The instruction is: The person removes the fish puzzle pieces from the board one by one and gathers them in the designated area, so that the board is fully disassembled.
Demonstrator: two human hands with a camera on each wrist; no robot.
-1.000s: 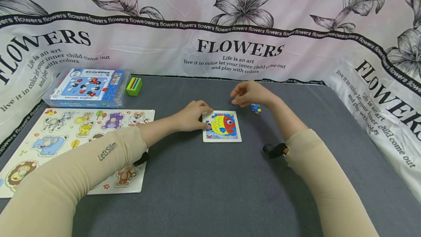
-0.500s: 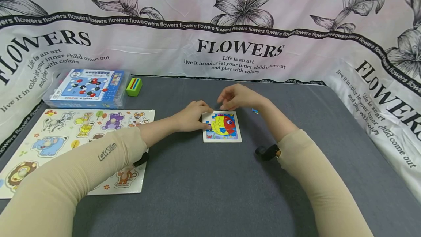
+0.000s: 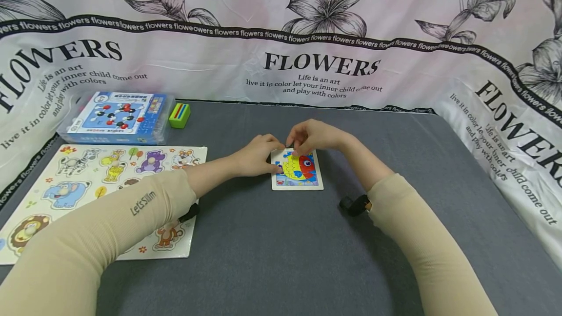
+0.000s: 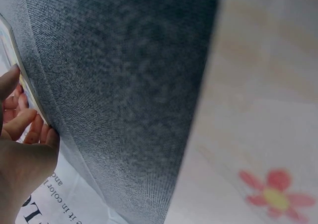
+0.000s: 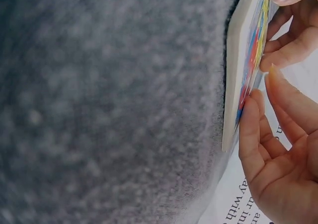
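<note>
A small square jigsaw puzzle (image 3: pixel 298 169) with a yellow and red fish lies on the grey cloth in the head view. My left hand (image 3: pixel 256 155) grips its left side, the thumb at the fish's tail and fingers at the far left corner. From the right, my right hand (image 3: pixel 317 136) reaches over the far edge, its bent fingertips right at the picture. In the right wrist view, the right hand (image 5: pixel 280 154) touches the puzzle's surface beside the left hand (image 5: pixel 295 40). I cannot tell whether a piece is between the right fingers.
A large animal board (image 3: pixel 94 218) lies at the left, partly under my left sleeve. Behind it stand a blue molecule-model box (image 3: pixel 115 117) and a green striped block (image 3: pixel 179 115). A flower-printed white cloth (image 3: pixel 210 72) hangs along the back. Black camera mounts sit on both wrists.
My right hand has moved left and nearer, from beside the puzzle to its far edge. The loose blue piece seen earlier is no longer visible, its spot now behind the right wrist. The left hand stays.
</note>
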